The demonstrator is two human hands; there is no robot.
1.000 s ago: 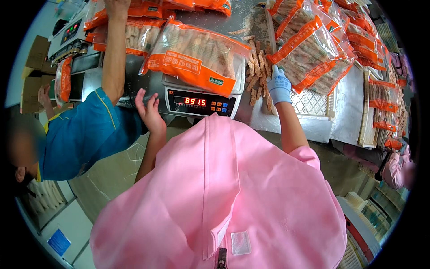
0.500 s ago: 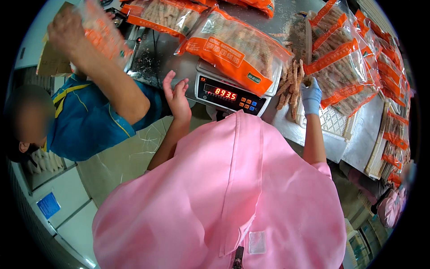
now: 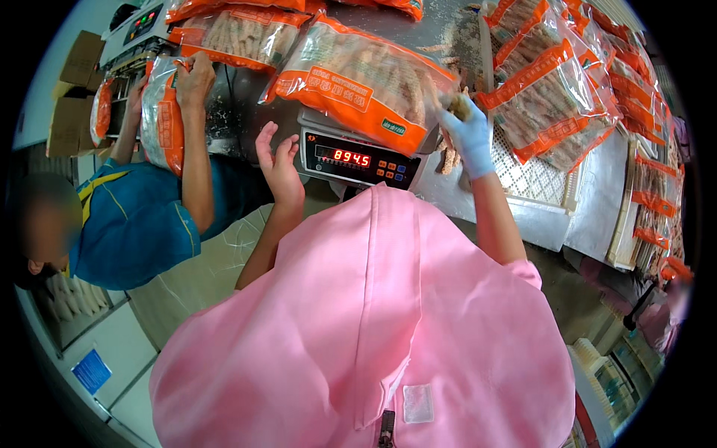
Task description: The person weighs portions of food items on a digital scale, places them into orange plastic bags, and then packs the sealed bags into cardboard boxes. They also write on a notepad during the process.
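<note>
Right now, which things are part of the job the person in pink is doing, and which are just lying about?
Probably part of the job:
orange-and-clear bag
scale under it
loose sticks beside the scale
blue-gloved right hand
open left hand
perhaps the stacked bags on the right

Probably just there:
cardboard box, far left
blue sign, lower left

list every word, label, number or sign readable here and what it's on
Wording and numbers aren't copied out here.
Scale display: red lit digits, readable
Bag on the scale: pale lettering and green label
Other bags: print too small
Scale buttons: too small
Upper-left machine display: too small
Blue sign, lower left: too small
</note>
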